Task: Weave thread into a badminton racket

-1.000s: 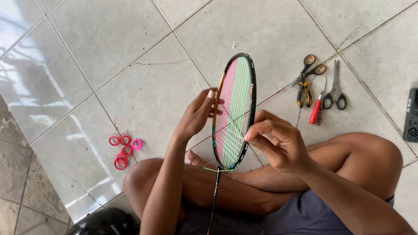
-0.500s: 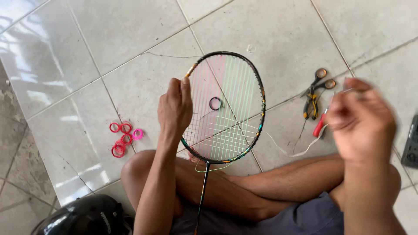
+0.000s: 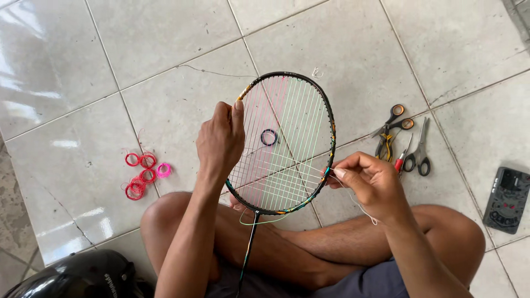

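Head | right hand [image 3: 369, 182] back at racket [image 3: 287, 140] rim | left hand [image 3: 222, 140] still gripping frame

Person seen from above: both forearms bare, no sleeves, no watch or rings visible. Left hand [image 3: 222, 140] at ~9 o'clock of centre, right hand [image 3: 369, 182] at ~4 o'clock. Legs bare to the knees; dark grey-blue shorts [image 3: 367, 278] at 6 o'clock.
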